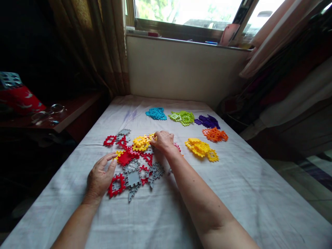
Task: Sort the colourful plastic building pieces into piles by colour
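A mixed heap of red, grey and yellow interlocking plastic building tiles lies before me, among them a red tile [127, 157] and a grey tile [134, 177]. At the heap's left side my left hand [100, 174] has its thumb and fingertips at the edge of a yellow tile [118, 155], seemingly pinching it. My right hand [164, 140] reaches over the heap's far side, its fingers closed on a yellow tile [151, 137]. More yellow tiles [140, 143] lie just left of those fingers. The right forearm hides part of the heap's right side.
Sorted piles of blue tiles [156, 113], green tiles [182, 118], purple tiles [209, 121], orange tiles [215, 134] and yellow tiles [199, 148] curve along the back and right of the cloth-covered surface [233, 193]. Eyeglasses [49, 113] rest on a side table at left.
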A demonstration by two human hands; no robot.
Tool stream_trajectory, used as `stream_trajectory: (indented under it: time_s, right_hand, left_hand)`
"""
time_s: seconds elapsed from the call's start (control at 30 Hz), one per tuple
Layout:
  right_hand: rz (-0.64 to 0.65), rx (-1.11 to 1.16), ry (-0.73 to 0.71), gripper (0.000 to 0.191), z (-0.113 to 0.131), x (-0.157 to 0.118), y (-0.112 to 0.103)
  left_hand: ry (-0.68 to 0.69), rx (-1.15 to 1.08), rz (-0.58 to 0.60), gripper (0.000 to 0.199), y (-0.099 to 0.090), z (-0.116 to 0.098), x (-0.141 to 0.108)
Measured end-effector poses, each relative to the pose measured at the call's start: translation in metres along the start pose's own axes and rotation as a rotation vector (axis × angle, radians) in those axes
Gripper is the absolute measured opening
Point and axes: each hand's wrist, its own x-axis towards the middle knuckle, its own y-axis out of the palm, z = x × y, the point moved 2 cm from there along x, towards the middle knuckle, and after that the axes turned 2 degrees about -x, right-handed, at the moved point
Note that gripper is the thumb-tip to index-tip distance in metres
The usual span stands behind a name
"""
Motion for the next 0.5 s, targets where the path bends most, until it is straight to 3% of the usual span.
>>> stream_trajectory:
  time_s: [0.13, 0.27, 0.4, 0.5]
  right_hand:
    - [-0.165, 0.046, 0.029, 0.038, -0.022, -0.013, -0.005]
    - [-0.271, 0.059, 0.189, 0.04, -0.079, -0.038, -0.021]
    - [-0.261, 0.077, 0.47, 0.041, -0.144, -0.062, -0.031]
    - [-0.169, 0.091, 0.603, 0.042, -0.172, -0.069, -0.029]
  left_hand:
    - [-0.004, 0.007, -0.003, 0.03, -0.001, 0.0, 0.0]
    - [-0.004, 0.009, -0.002, 0.028, 0.0, -0.001, 0.0]
    - [0.001, 0.021, -0.006, 0.028, 0.0, -0.002, 0.0]
    - [-0.008, 0.02, -0.012, 0.028, -0.001, -0.001, 0.0]
